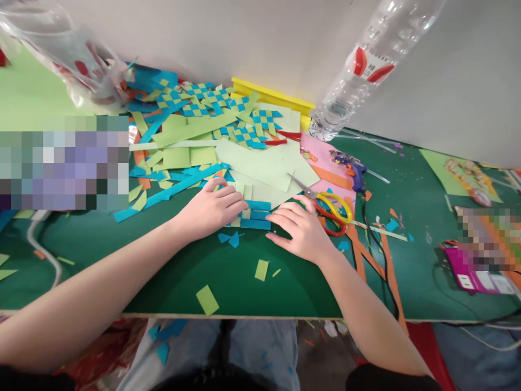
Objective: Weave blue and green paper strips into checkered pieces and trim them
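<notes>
A small weave of blue and light green paper strips [256, 215] lies on the table, its blue ends pointing right. My left hand [214, 206] is bent over the left part of the weave and presses on it, covering some of it. At the right ends of the blue strips are the fingertips of my right hand [301, 228], with thumb and fingers apart. Just beyond that hand lie scissors [331, 209] with yellow and red handles. Pale green paper [264, 157] spreads behind the weave.
Finished blue-green woven pieces [244, 133] pile up at the back. A clear plastic bottle [366, 76] and a purple glue gun [356, 171] with a black cord stand and lie rightward. A bagged plastic cup [81, 60] is back left. Green scraps [207, 300] dot the front.
</notes>
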Action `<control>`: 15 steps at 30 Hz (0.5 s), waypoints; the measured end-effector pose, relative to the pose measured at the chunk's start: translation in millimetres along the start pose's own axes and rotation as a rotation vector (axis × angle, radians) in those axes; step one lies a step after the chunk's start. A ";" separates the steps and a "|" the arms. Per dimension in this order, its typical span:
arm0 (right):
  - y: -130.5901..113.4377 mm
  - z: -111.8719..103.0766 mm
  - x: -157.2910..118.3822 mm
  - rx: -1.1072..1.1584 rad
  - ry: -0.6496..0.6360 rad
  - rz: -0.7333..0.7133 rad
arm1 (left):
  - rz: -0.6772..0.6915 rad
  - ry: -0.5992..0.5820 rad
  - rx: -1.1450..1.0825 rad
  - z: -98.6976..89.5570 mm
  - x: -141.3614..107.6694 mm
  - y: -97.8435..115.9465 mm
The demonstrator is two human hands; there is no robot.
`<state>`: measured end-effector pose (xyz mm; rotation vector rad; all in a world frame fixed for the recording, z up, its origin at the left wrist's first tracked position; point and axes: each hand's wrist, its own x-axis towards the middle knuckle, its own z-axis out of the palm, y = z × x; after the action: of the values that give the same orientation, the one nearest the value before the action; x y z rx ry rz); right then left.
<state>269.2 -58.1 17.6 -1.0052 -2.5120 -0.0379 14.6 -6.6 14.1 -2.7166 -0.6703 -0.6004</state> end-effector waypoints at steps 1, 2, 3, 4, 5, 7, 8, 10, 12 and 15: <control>0.0 0.9 0.3 0.000 0.005 0.002 | -0.009 0.021 -0.010 -0.3 0.0 0.6; 0.1 1.6 0.5 0.001 0.011 0.007 | -0.016 0.037 -0.031 -0.6 0.0 1.3; 0.2 2.0 0.6 0.003 0.015 0.015 | -0.018 0.047 -0.056 -1.0 0.0 2.0; 0.3 2.4 0.7 0.005 0.018 0.022 | -0.017 0.051 -0.079 -1.4 -0.1 2.8; 0.4 2.7 0.7 0.008 0.019 0.029 | -0.013 0.050 -0.094 -2.0 -0.2 3.3; 0.7 3.0 0.2 0.013 0.016 0.040 | -0.007 0.047 -0.101 -3.6 -0.7 3.5; 1.0 2.9 -0.2 0.012 0.017 0.045 | -0.007 0.049 -0.100 -4.6 -1.0 3.0; 1.9 1.9 -1.3 0.010 0.022 0.045 | -0.003 0.039 -0.110 -7.3 -2.4 0.4; 3.4 -0.4 -2.6 0.006 0.024 0.027 | 0.019 0.010 -0.133 -10.5 -4.7 -3.9; 5.8 -4.4 -3.8 0.003 0.019 0.000 | 0.057 -0.048 -0.180 -15.1 -9.8 -11.7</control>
<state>277.1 -57.1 19.3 -0.9986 -2.4945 -0.0429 -4.0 -5.7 24.8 -2.9145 -0.5737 -0.6103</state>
